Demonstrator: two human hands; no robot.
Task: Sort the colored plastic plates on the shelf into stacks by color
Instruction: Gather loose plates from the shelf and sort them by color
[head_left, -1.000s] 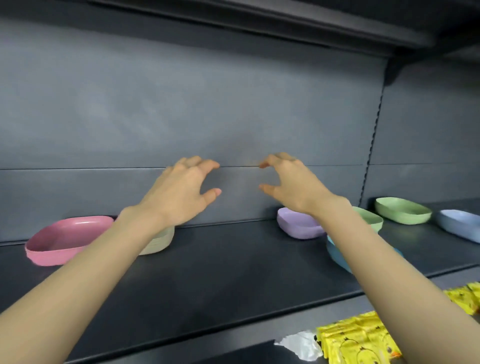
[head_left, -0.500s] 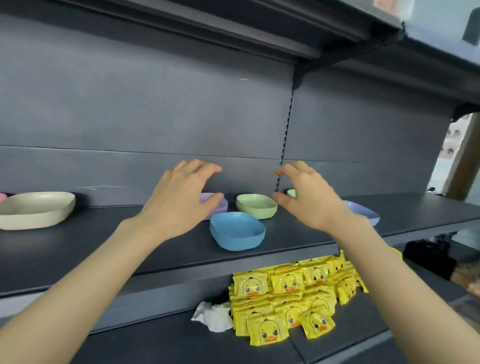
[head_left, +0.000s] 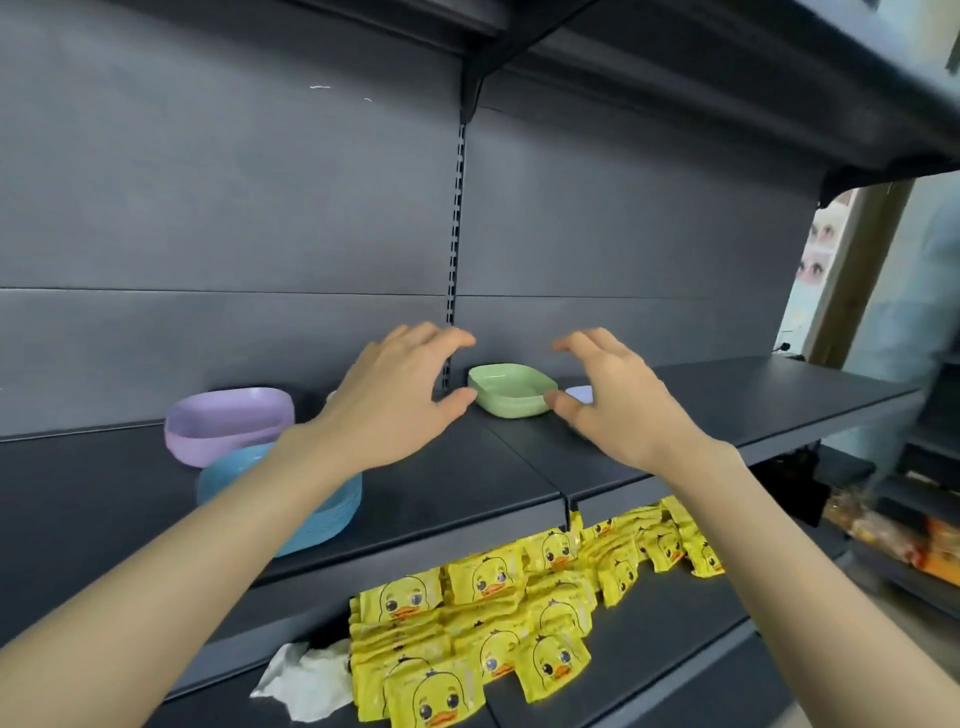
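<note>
No word, number or brand name can be read anywhere. The flat yellow plastic packets (head_left: 488, 577) heaped on the lower dark metal shelf (head_left: 675, 649) carry only a printed cartoon duck face with an orange bill, and any lettering on them is too small to tell. The pale poster (head_left: 816, 249) at the far right edge shows printed pairs of eyes, blurred, with no legible writing.

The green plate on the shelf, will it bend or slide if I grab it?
The green plate probably stays stiff: its raised rim holds a crisp moulded shape. Likely light, being thin plastic. It may skid on the smooth shelf if nudged.
</note>
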